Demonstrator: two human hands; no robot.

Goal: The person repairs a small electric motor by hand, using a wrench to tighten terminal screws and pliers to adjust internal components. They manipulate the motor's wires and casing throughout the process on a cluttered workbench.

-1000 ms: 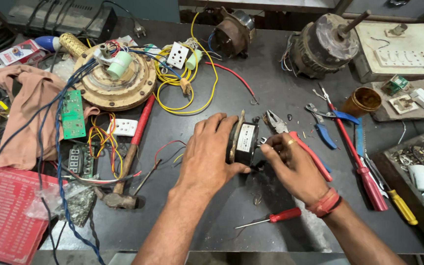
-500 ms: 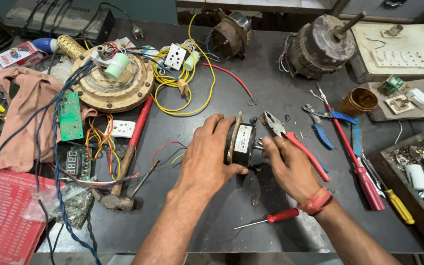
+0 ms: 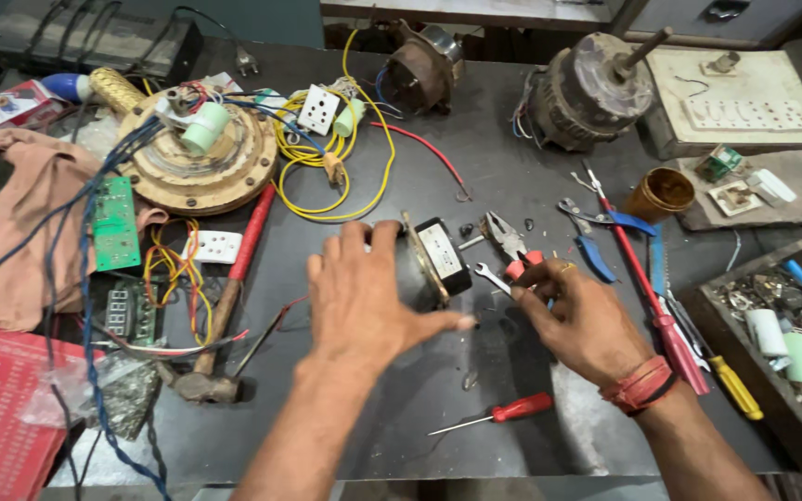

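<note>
A small black motor (image 3: 436,263) with a white label and a metal flange stands on the dark workbench (image 3: 475,167). My left hand (image 3: 364,299) lies over its left side, fingers across the top and thumb stretched out below it. My right hand (image 3: 585,320) is just right of the motor, fingertips pinched on the shaft of a small silver spanner (image 3: 488,276). Red-handled pliers (image 3: 509,243) lie right behind those fingertips. Small dark screws (image 3: 466,229) are scattered near the motor.
A brass fan motor disc (image 3: 201,165), yellow wire (image 3: 327,160), a green circuit board (image 3: 115,223) and a hammer (image 3: 223,311) sit left. A red screwdriver (image 3: 505,410) lies near the front edge. Blue pliers (image 3: 596,234), a long red screwdriver (image 3: 652,283) and a parts tray (image 3: 782,334) are right.
My right hand has come off the motor and drawn back to the right, now pinching the small spanner. My left hand has stayed on the motor, its fingers more spread.
</note>
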